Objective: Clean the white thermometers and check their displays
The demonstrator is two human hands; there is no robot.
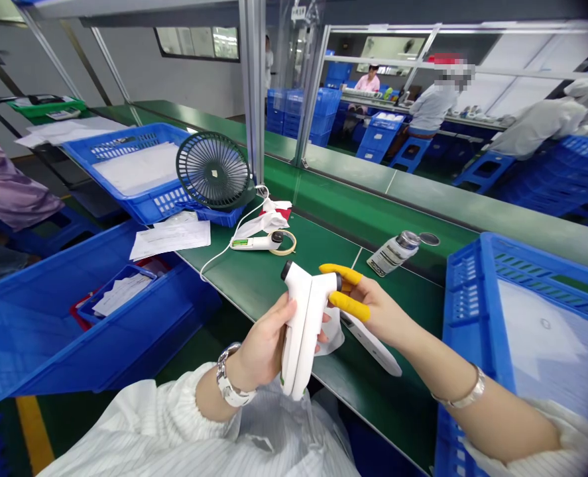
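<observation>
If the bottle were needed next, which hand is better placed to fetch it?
Likely the right hand: it is nearer the bottle, its yellow-covered fingers at one black tip. The left hand is occupied, gripping two white devices.

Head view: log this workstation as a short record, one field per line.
Left grip: closed around two white devices, side by side
Right grip: yellow-covered fingers at one device's black end; contact unclear
Green bench: another white device, tape roll, bottle
Left side: dark fan
Right side: blue crate holding white sheeting
</observation>
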